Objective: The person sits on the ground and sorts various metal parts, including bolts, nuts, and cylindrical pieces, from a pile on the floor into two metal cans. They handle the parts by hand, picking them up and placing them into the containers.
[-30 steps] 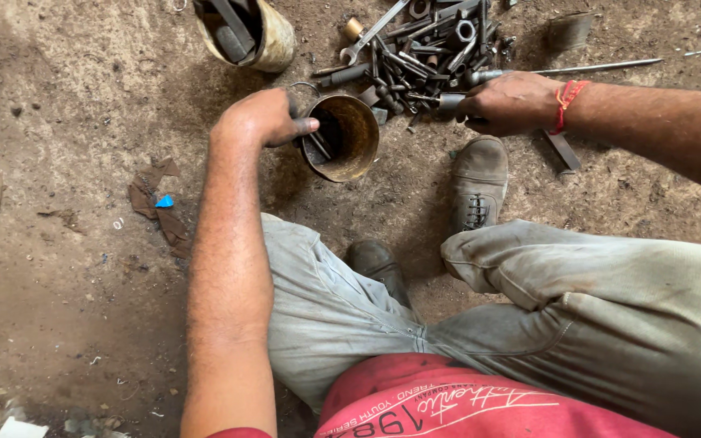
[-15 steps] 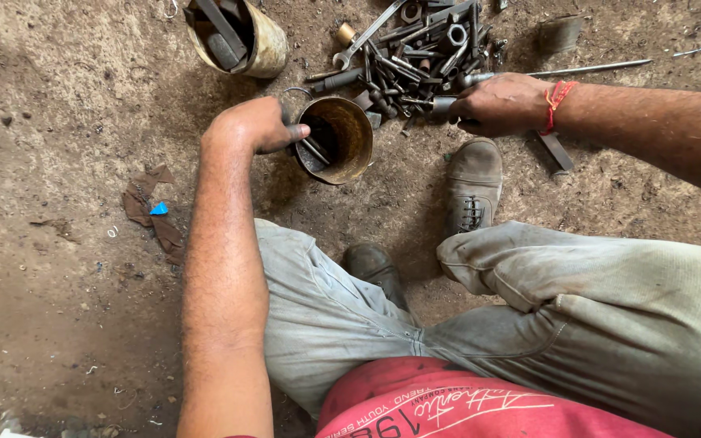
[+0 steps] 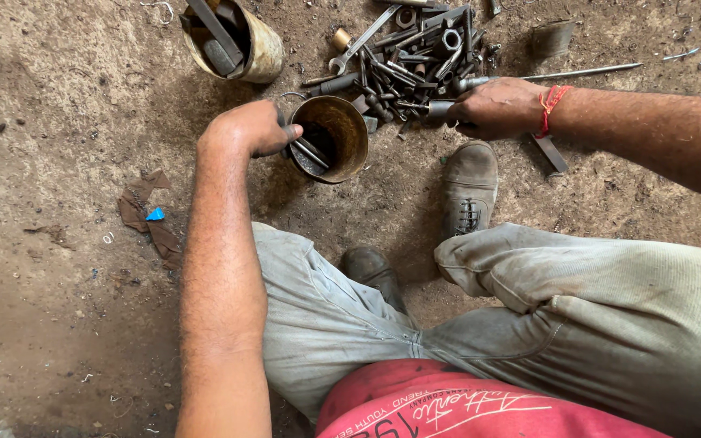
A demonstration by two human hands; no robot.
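Gripping the rusty round tin's point(image 3: 350, 134) rim, left hand point(image 3: 247, 128); right hand point(image 3: 496, 107) on tool pile point(image 3: 415, 61).

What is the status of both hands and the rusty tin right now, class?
Left hand grips rim of rusty round metal tin. Right hand closed on dark metal tool in scrap pile. Nothing between them.

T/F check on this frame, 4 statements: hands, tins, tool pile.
1. The left hand grips the rim of the rusty tin. True.
2. The right hand rests on the shoe. False: it is at the edge of the tool pile, gripping something there.
3. The rusty tin is empty. False: metal pieces lie inside.
4. A second tin with tools stands on the dirt floor. True.
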